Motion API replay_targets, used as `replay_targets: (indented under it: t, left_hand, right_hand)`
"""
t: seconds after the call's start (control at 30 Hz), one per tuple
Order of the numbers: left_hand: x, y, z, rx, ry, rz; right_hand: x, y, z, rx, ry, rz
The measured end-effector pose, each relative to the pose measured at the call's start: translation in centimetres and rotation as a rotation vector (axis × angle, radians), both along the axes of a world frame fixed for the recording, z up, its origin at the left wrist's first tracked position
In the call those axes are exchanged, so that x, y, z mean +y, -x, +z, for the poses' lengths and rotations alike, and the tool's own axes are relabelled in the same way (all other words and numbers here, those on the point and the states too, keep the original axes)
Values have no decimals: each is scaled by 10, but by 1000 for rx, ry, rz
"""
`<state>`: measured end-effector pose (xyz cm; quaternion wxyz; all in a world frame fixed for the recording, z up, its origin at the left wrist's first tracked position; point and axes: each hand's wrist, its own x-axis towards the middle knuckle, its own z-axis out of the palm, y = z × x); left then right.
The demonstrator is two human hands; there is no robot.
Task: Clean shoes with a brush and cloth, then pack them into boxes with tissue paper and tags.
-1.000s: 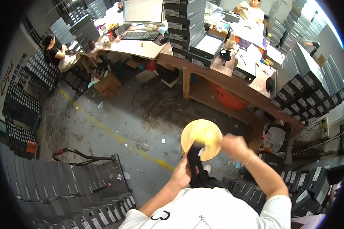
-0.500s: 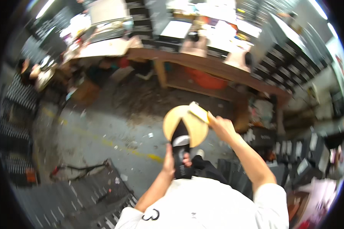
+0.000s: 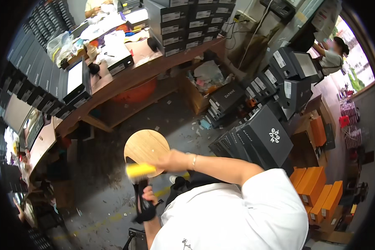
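Note:
A black pointed shoe point(image 3: 138, 195) is gripped by my left hand point(image 3: 148, 194), whose fingers wrap round its side. My right hand point(image 3: 173, 160) is closed on a yellow brush point(image 3: 140, 170), bristles turned down over the front of the shoe. The brush is blurred and hides much of the toe, so I cannot tell whether the bristles touch it. Beyond both hands stands a round wooden stool point(image 3: 145, 141), its top partly covered by the brush, the shoe toe and my right hand.
Dark shoe boxes point(image 3: 260, 135) stand close on my right, orange boxes point(image 3: 310, 187) behind them. A long workbench point(image 3: 108, 93) holds stacked boxes and plastic bags. Under its right end sits a carton of scraps point(image 3: 196, 93). Another person point(image 3: 332, 56) is at the far right doorway.
My view has swung to the right. The brush has come from beside the shoe, above the stool's right side, to over the shoe's front. My left hand keeps hold of the shoe.

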<state>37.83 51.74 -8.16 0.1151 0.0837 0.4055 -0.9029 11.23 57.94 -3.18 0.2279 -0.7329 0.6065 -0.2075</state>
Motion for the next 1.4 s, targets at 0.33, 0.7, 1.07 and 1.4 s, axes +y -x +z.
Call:
replay_targets:
  t: [0.33,0.7,1.07,1.4]
  left_hand:
    - [-51,-6,7,-49,71,209]
    - [-78,-37,-5,-69,135,341]
    - [-19,-3,-41,-859,935,26]
    - [-46,-46,29,-1434,2122,-172]
  right_hand:
    - [-7,-45,-21,-476,-33,-322]
    - [6,-40,-1,-174,-197,-366]
    - [-34,-91,56,-549,-80,53]
    - [-26,-58,54,-1076,-194,-157]
